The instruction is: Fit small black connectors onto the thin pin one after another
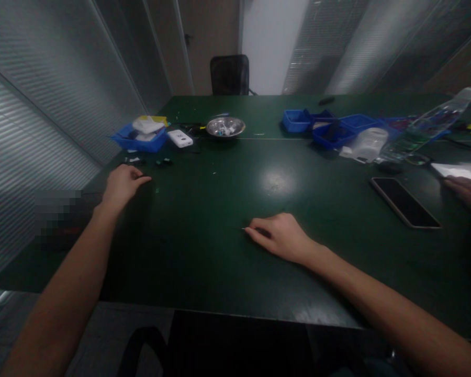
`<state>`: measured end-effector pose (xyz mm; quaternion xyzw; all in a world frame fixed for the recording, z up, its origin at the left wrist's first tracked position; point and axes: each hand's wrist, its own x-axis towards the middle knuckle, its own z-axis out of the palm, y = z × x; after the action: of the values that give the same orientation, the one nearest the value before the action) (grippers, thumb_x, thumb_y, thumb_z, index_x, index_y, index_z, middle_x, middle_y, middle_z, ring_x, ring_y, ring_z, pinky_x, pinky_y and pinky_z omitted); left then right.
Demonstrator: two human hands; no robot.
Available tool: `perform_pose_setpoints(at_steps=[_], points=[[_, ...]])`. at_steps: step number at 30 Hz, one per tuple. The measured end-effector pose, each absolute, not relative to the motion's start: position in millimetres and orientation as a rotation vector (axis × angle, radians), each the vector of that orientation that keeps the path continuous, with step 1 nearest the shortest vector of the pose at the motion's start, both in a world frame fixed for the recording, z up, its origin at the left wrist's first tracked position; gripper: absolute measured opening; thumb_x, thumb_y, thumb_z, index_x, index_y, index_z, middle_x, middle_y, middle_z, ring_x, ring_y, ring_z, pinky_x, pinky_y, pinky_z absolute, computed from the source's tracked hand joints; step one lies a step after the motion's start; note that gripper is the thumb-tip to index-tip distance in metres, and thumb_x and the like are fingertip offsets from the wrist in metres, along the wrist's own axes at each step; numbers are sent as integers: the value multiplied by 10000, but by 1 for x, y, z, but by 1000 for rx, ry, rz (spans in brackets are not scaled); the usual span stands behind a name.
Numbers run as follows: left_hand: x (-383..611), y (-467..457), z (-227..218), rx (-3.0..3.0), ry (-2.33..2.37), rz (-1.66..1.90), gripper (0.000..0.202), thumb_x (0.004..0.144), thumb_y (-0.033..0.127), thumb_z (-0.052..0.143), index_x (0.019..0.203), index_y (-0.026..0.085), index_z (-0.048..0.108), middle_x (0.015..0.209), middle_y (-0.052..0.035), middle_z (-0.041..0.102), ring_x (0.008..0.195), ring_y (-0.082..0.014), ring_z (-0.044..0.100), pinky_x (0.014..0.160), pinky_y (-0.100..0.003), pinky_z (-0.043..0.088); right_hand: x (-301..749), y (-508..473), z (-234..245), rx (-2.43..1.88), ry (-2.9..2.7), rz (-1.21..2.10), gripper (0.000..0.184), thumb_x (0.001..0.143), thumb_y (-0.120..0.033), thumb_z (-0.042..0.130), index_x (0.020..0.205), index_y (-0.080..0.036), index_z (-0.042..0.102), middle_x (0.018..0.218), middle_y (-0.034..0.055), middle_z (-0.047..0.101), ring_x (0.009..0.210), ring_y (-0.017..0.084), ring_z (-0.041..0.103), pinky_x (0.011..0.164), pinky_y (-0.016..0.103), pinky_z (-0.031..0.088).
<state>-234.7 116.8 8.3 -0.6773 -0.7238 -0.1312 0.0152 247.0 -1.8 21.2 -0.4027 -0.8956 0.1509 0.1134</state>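
Note:
My left hand (122,184) rests on the dark green table (204,220) near its left edge, fingers curled and pinched together; whether anything is between them is too dark to tell. Small black parts (163,162) lie just beyond it. My right hand (280,236) lies knuckles-up near the table's middle, fingers closed around a thin dark tool (255,230) whose pale tip pokes out to the left.
At the back left stand a blue tray (139,140) with white items, a white box (179,139) and a metal bowl (225,126). Blue trays (329,128) and a plastic bag (427,125) sit back right. A phone (405,202) lies right. Another person's hand (469,192) rests at the right edge.

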Motion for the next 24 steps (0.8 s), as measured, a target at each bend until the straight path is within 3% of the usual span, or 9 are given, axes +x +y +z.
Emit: perform_pose_setpoints(at_steps=[8, 14, 20, 24], points=[[-239, 116, 7, -2169, -2220, -381, 303, 967, 338, 589, 1149, 113, 679, 1135, -58, 615, 976, -188, 542, 869, -254, 404, 247, -2, 21, -1186, -2612, 447, 403, 1042, -463, 409, 937, -220, 713, 671, -2, 642, 569, 110, 539, 587, 268, 316], [-237, 118, 6, -2181, -2198, -356, 343, 968, 379, 595, 1162, 104, 665, 1141, -56, 616, 979, -181, 536, 907, -258, 392, 246, -2, 23, -1203, -2630, 469, 393, 1046, -466, 407, 988, -227, 713, 712, 5, 669, 597, 119, 569, 605, 269, 336], [-240, 116, 3, -2165, -2209, -507, 450, 980, 395, 590, 1348, 138, 567, 1104, -51, 662, 971, -177, 583, 881, -261, 407, 247, -2, 23, -1202, -2627, 466, 399, 1049, -461, 401, 981, -224, 714, 700, 3, 660, 589, 114, 562, 604, 265, 332], [-240, 114, 5, -2169, -2134, -366, 426, 1021, 405, 494, 1298, 113, 634, 1196, -96, 640, 1046, -222, 568, 941, -309, 400, 247, -2, 22, -1194, -2627, 457, 400, 1049, -458, 402, 966, -222, 714, 698, 4, 657, 583, 111, 550, 604, 265, 329]])
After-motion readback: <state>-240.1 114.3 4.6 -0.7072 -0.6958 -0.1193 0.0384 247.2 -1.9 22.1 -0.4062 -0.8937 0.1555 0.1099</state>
